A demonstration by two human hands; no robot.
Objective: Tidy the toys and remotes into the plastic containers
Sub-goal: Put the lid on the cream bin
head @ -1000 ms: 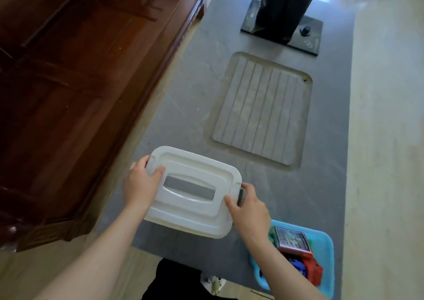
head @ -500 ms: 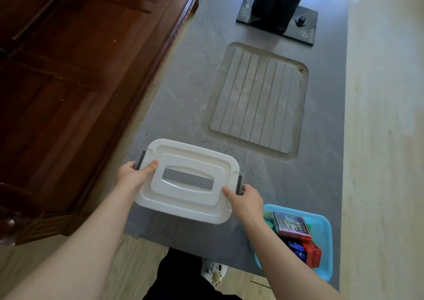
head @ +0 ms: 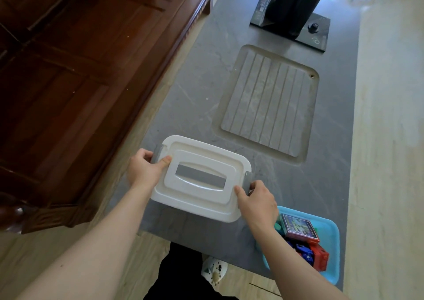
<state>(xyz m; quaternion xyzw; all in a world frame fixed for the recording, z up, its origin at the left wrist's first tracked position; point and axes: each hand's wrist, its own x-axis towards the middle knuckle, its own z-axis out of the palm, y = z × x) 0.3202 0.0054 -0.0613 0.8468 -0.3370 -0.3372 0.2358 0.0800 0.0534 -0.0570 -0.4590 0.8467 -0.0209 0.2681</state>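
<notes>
Table of dark grey stone carries everything we handle. Near its front edge, towards the left, sits the rectangular white plastic container, lid on, a grey strip showing through the handle slot. Right of it, apart from it at the table's front corner, lies the shallow light-blue plastic container, holding a flat card box with a red border above a red block toy and a blue block toy.

We hold the white container at both short ends. Our left hand is curled round the left grey latch: thumb flat on the lid's corner, fingers wrapped over the outer side. Our right hand does likewise at the other end, thumb tip on the lid's rim, fingers folded round the right grey latch. Our right forearm crosses the blue container's near-left corner.

A second ago our left hand covered the lid's far-left corner and hid that latch; it now sits lower, with the latch in plain sight. Half a second ago both latches stood out dark beside the box, our hands just below them; now our fingers close on them. The white container seems to lie in the same spot, lid in place.
</notes>
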